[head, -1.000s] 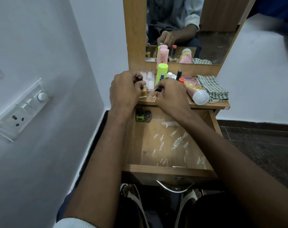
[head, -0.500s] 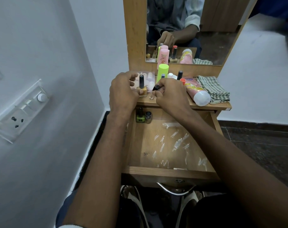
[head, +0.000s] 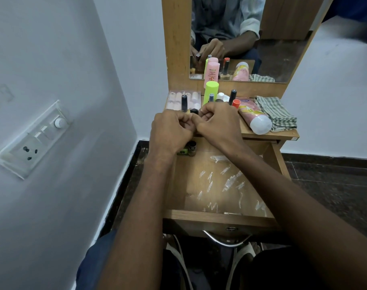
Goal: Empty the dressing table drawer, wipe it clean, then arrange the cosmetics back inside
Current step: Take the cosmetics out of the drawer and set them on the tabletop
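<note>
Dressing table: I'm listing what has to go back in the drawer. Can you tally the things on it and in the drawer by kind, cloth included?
Small bottles: 8, 2 of them in the drawer
Tall bottle: 1
Tube: 1
Nail box: 1
Cloth: 1
Total: 12

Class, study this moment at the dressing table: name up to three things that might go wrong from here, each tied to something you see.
1. Both hands, left hand and right hand, work close to upright nail polish bottles; a knock may topple them.
2. The pink tube lies near the tabletop edge and might roll off.
3. Two small bottles remain in the drawer; wiping could tip them.
</note>
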Demonstrator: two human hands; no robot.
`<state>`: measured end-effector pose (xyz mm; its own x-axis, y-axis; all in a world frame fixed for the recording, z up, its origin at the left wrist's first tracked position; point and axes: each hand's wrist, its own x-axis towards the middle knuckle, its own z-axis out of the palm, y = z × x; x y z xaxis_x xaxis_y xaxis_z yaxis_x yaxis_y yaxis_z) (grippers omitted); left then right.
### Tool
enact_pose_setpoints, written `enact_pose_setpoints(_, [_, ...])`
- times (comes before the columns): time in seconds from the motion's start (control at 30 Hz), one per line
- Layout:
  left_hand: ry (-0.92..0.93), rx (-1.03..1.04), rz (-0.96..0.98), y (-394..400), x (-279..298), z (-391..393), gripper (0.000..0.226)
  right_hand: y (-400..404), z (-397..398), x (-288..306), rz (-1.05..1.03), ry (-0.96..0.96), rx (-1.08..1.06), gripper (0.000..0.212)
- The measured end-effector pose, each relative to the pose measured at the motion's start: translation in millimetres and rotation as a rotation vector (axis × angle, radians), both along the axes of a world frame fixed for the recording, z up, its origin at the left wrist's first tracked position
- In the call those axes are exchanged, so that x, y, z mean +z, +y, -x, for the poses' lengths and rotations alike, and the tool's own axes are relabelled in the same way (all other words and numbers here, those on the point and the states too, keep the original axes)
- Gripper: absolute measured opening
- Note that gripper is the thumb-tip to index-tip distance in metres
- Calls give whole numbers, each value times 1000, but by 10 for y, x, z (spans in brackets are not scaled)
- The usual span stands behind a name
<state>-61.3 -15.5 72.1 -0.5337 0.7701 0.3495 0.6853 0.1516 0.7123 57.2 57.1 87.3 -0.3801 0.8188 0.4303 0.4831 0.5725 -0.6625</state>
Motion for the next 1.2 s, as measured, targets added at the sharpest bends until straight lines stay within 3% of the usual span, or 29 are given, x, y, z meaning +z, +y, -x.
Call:
enact_pose_setpoints(0.1, [-119, 43, -31, -43, 32, 163, 8, -40, -23, -50, -26, 15, -8, 34])
enact_pose_setpoints(0.17, [-162, 79, -54, -51, 21, 283, 12, -54, -62, -146, -47, -92, 12, 37])
enact_pose_setpoints(0.33, [-98, 196, -14, -27, -17, 372, 14, -92, -138, -335, -56, -463, 63, 10])
enact_pose_setpoints(0.57, [-82, 229, 54, 52, -29, 257, 15, -228, -107, -297, -162, -751, 77, 13])
enact_pose_setpoints(0.87, [-36, 299, 94, 48, -24, 234, 20, -157, -50, -431, -115, -801, 143, 37])
enact_pose_setpoints(1.13, [-87, 328, 53, -42, -28, 228, 18, -156, -12, -458, -171, -782, 129, 39])
enact_pose_setpoints(1.2, [-118, 289, 132, -84, -59, 277, 19, -156, -9, -465, -189, -767, 123, 39])
